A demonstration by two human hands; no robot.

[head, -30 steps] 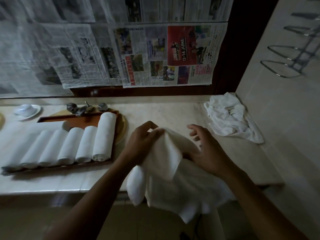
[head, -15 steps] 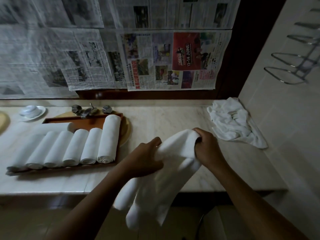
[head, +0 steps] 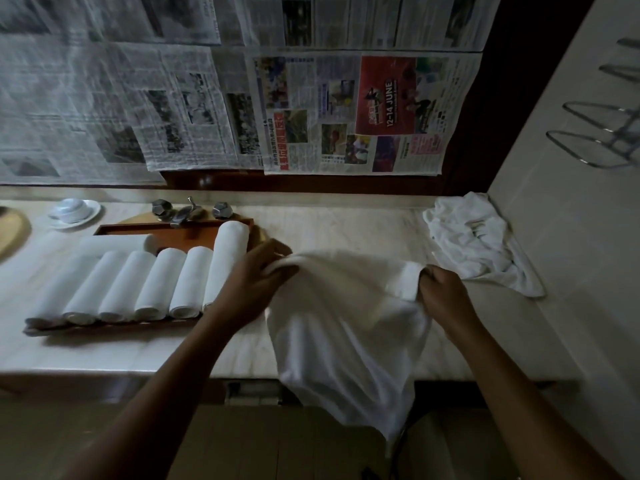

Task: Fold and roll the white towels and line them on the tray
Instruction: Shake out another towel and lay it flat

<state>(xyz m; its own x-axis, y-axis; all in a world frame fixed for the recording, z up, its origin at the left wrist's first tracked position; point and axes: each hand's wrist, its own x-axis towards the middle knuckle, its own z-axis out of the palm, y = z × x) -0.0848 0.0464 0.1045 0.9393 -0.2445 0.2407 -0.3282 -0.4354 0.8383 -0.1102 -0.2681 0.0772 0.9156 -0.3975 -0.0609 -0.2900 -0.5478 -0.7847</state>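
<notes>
A white towel [head: 349, 327] hangs spread between my hands over the counter's front edge. My left hand [head: 254, 282] pinches its upper left corner and my right hand [head: 441, 296] grips its upper right corner. The lower part of the towel drapes below the counter edge. To the left, a brown wooden tray [head: 194, 232] holds several rolled white towels [head: 152, 282] lined side by side. A crumpled pile of white towels [head: 474, 244] lies at the counter's far right, against the wall.
A pale marble counter [head: 346, 226] runs under everything. A white cup on a saucer [head: 72, 211] and small metal pieces [head: 187, 211] sit behind the tray. Newspaper [head: 346, 112] covers the window behind. A tiled wall with a metal rack [head: 602, 140] stands at right.
My hands have moved apart, stretching the bunched towel out wide between them. My left hand shifted left toward the tray and my right hand shifted right.
</notes>
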